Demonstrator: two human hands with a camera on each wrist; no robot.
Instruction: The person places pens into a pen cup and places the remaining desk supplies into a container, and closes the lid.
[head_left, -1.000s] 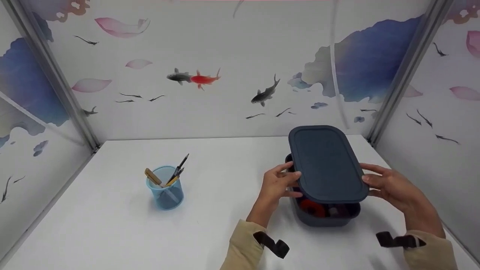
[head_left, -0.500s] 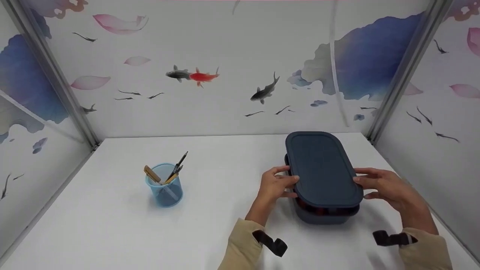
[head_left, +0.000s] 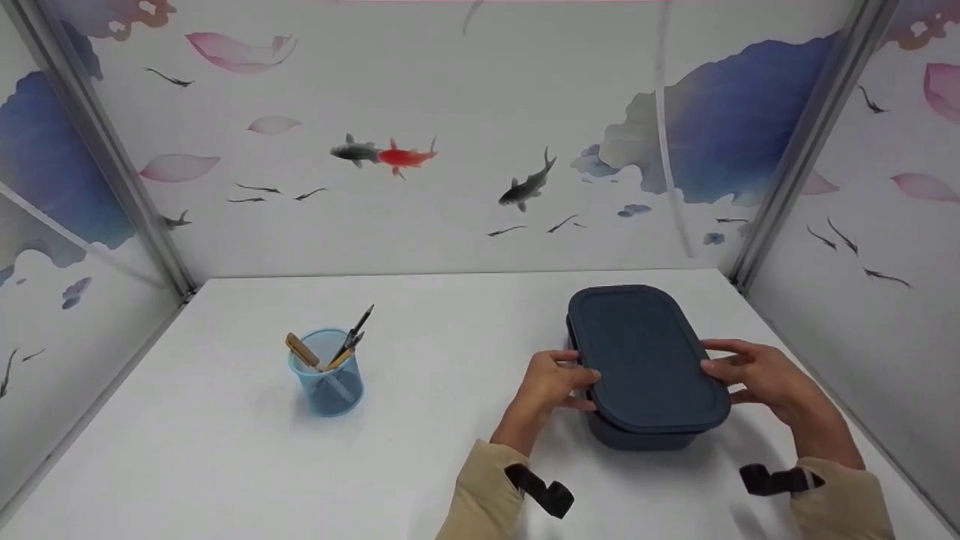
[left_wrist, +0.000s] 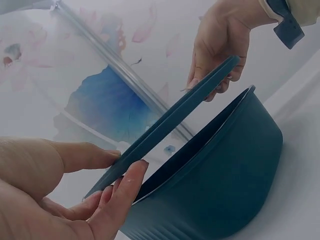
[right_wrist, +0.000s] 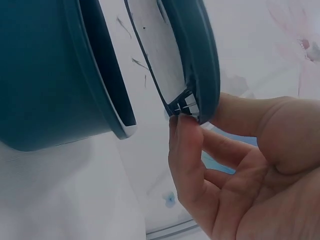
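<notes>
A dark blue lid (head_left: 643, 360) lies over the matching rectangular box (head_left: 637, 441) at the right of the table. My left hand (head_left: 553, 384) pinches the lid's left edge, thumb on top and fingers beneath. On the opposite edge, my right hand (head_left: 761, 377) pinches the lid in the same way. Both wrist views show a gap between the lid (left_wrist: 165, 125) and the rim of the box (left_wrist: 215, 175). The lid's underside (right_wrist: 160, 45) shows partly in the right wrist view. What lies inside the box is hidden now.
A light blue mesh pen cup (head_left: 330, 390) stands on the left of the white table (head_left: 420, 450), holding a pen, a box cutter-like tan item and other slim things. Printed walls (head_left: 450, 90) with metal corner posts (head_left: 814, 142) enclose the table.
Both hands have lowered the lid and drawn it slightly toward the near side. The red and dark contents seen earlier at the box's near end are now covered.
</notes>
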